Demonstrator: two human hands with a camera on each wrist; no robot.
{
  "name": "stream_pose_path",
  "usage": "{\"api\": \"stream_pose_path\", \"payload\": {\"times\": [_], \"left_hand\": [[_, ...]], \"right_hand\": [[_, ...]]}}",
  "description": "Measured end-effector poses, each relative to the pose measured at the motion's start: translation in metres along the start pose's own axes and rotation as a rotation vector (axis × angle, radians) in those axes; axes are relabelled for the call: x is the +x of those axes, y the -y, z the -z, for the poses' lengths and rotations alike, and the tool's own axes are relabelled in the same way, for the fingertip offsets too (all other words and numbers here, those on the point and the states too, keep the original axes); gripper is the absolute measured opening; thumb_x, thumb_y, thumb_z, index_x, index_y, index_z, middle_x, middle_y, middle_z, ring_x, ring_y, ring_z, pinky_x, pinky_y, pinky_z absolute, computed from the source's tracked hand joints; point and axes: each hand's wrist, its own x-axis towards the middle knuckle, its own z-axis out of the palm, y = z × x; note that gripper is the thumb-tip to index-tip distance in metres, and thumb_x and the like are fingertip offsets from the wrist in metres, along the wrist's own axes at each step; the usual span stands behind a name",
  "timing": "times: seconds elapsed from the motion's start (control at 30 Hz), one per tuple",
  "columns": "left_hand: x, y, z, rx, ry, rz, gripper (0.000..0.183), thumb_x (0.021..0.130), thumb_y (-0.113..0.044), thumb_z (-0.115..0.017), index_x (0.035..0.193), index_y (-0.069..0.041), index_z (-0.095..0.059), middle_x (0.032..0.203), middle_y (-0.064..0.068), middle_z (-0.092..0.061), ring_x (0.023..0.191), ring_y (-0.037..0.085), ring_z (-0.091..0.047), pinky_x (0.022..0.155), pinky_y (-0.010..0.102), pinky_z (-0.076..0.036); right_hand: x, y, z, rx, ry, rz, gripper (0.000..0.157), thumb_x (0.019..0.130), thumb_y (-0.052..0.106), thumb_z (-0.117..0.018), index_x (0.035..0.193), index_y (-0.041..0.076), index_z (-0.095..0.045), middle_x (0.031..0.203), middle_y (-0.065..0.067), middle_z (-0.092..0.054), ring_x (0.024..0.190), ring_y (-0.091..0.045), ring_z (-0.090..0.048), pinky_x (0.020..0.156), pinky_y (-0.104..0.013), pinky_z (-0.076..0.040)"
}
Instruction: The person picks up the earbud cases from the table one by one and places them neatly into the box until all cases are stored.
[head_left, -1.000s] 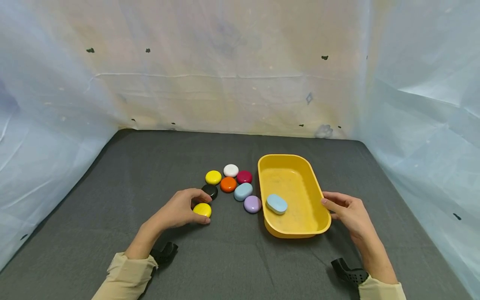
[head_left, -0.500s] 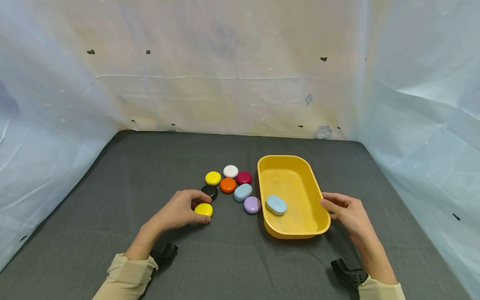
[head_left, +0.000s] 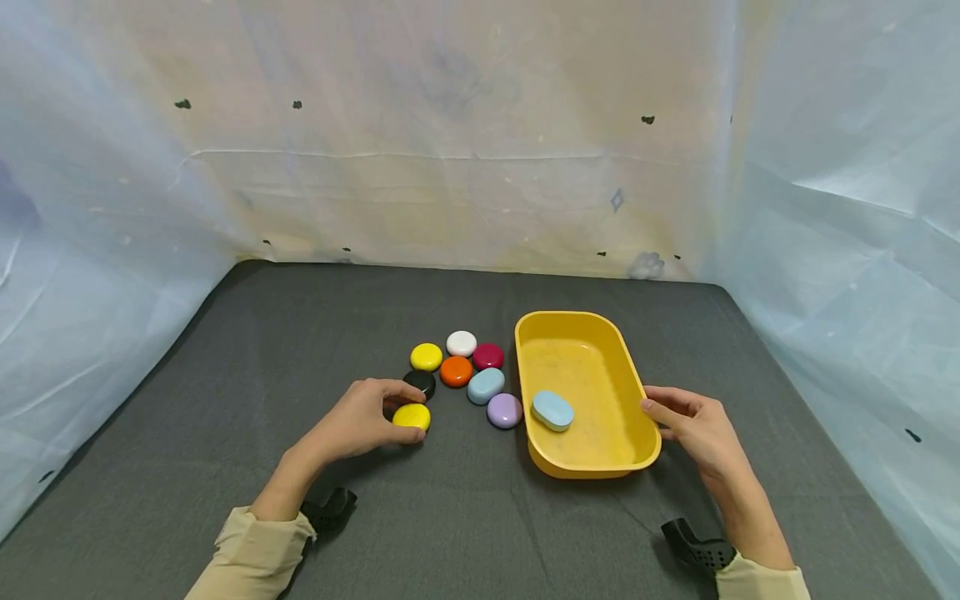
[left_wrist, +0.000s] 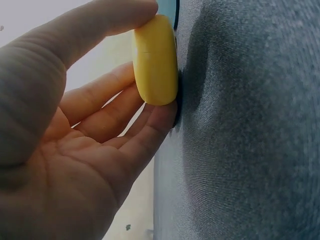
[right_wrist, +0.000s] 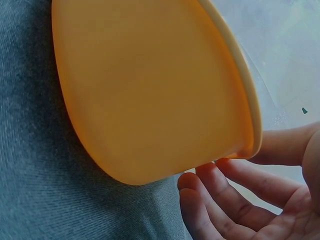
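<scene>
My left hand holds a smooth yellow pebble between thumb and fingers. In the left wrist view the yellow pebble stands on edge in that image, close against the grey cloth. A black pebble lies just beyond it, partly behind the fingers. On the right, my right hand pinches the side rim of a yellow tub, thumb on the rim and fingers outside below it. The right wrist view shows the tub's outer wall and those fingers. One light blue pebble lies inside the tub.
Left of the tub several pebbles lie grouped: yellow, white, dark red, orange, light blue and purple. Grey cloth covers the table, with pale sheeting at the back and sides.
The yellow pebble in my left fingers has shifted slightly to the right, along with the fingertips. My right hand and the tub stay where they were.
</scene>
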Motion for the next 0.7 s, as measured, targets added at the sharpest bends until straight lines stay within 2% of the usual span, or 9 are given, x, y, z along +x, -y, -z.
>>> {"api": "stream_pose_path", "payload": {"times": [0.27,0.7], "left_hand": [[0.0002,-0.0016,-0.0007,-0.019,-0.034,-0.029,0.048,0.080,-0.030,-0.084,0.120,-0.008,-0.070,0.114,-0.003,-0.067,0.101,0.014,-0.063,0.090,0.040,-0.052],[0.0000,-0.0017,-0.0015,-0.040,-0.089,-0.044,0.048,0.080,-0.028,-0.084,0.120,-0.007,-0.069,0.116,-0.001,-0.066,0.103,0.017,-0.064,0.091,0.042,-0.052]], "right_hand": [[-0.0001,0.0002,-0.0004,-0.006,-0.002,-0.007,0.052,0.095,0.032,-0.068,0.134,-0.001,-0.058,0.121,-0.014,-0.065,0.094,-0.013,-0.062,0.075,-0.027,-0.055],[-0.0014,0.0009,-0.0014,-0.023,-0.008,0.009,0.052,0.095,0.033,-0.068,0.133,0.000,-0.059,0.121,-0.015,-0.065,0.094,-0.012,-0.062,0.075,-0.027,-0.055]]}}
